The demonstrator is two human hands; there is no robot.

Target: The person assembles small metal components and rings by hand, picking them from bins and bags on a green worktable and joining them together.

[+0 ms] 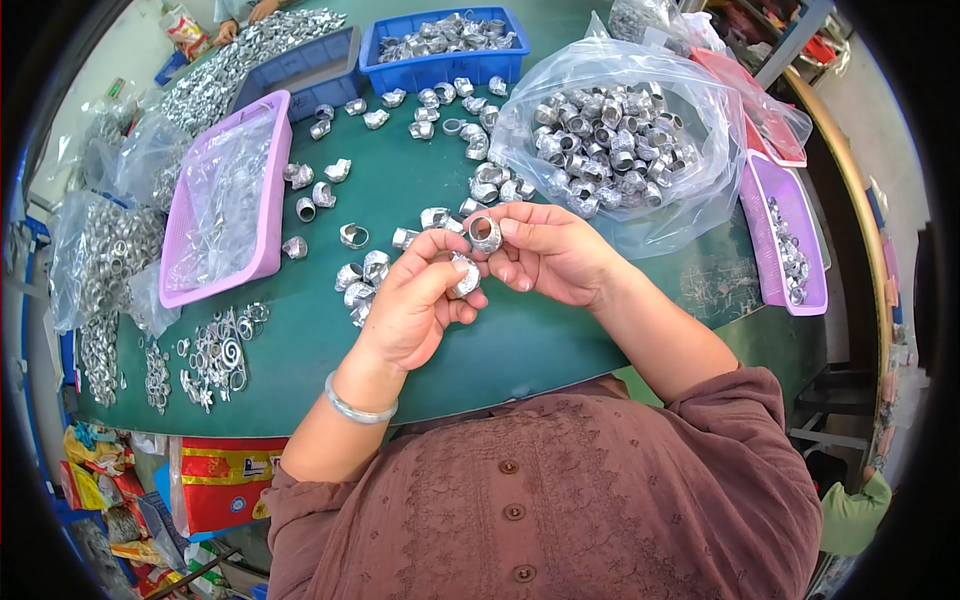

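Both my hands meet over the middle of the green table, close to its front edge. Between the thumb and fingers of my right hand (555, 250) is a silver metal ring (485, 234), its round opening turned toward me. My left hand (415, 305), with a pale bangle at the wrist, is closed on another silver ring (464, 278), thick and patterned. The two rings are close together; whether they touch I cannot tell. Several loose rings (375, 265) lie just beyond and to the left of my hands.
A clear plastic bag (715, 190) of rings lies open at the right. Around the table stand a blue bin (445, 68), a dark blue crate (300, 75), a pink basket (272, 215) and a purple basket (805, 290). Flat metal pieces (222, 350) lie at left. Another person's hand (262, 10) shows far left.
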